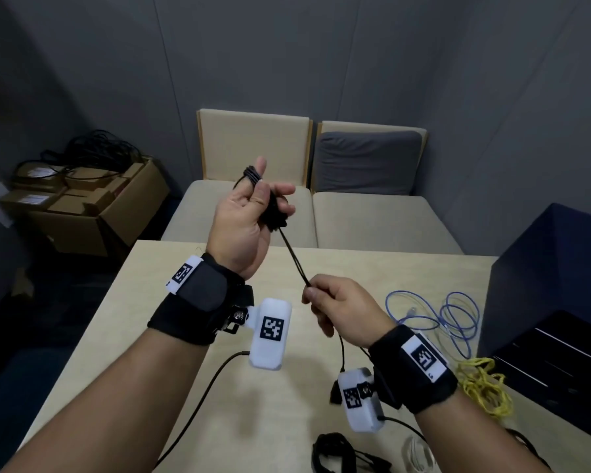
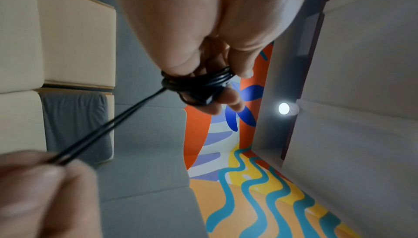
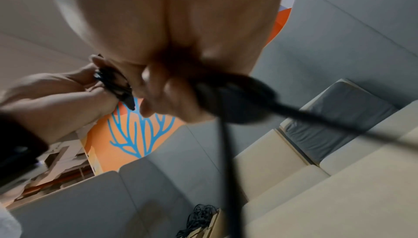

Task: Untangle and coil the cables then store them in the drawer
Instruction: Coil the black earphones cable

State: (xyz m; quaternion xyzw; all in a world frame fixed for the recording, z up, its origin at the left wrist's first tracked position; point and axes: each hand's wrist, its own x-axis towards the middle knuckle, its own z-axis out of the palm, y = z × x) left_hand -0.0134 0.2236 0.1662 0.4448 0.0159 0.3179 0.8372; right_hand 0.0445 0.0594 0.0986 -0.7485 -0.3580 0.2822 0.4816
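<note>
Off the worktop's (image 1: 389, 271) far-left corner, on the floor: cardboard boxes (image 1: 93, 213) w/ a loose heap of black leads (image 1: 96, 148) on top. Not my concern rn.

Above the worktop's far edge my left hand (image 1: 243, 227) is raised, palm toward me, serving as the spool. The black cable (image 1: 296, 261) is wound in tight turns round its fingers (image 1: 261, 165), which curl in and grip the bundle so the wraps can't slide off. The cable is thin and round w/ a smooth, rubbery-looking jacket and a slight sheen.

From the bundle a doubled strand runs straight and taut down toward the worktop's middle. There my right hand (image 1: 345, 312) pinches it btw thumb and fingertip, other fingers curled in. The tension prob keeps each wrap snug. I'd call this mid-coiling on one cable, storage not yet begun.

On the worktop's right side lie a blue cable (image 1: 458, 329) in loose open loops and a yellow cable (image 1: 485, 390) in a crinkly tangle, both untouched.

Past the worktop's right edge sits the dark drawer (image 1: 560, 356). It looks open, inside black, and I can't make out any contents.
</note>
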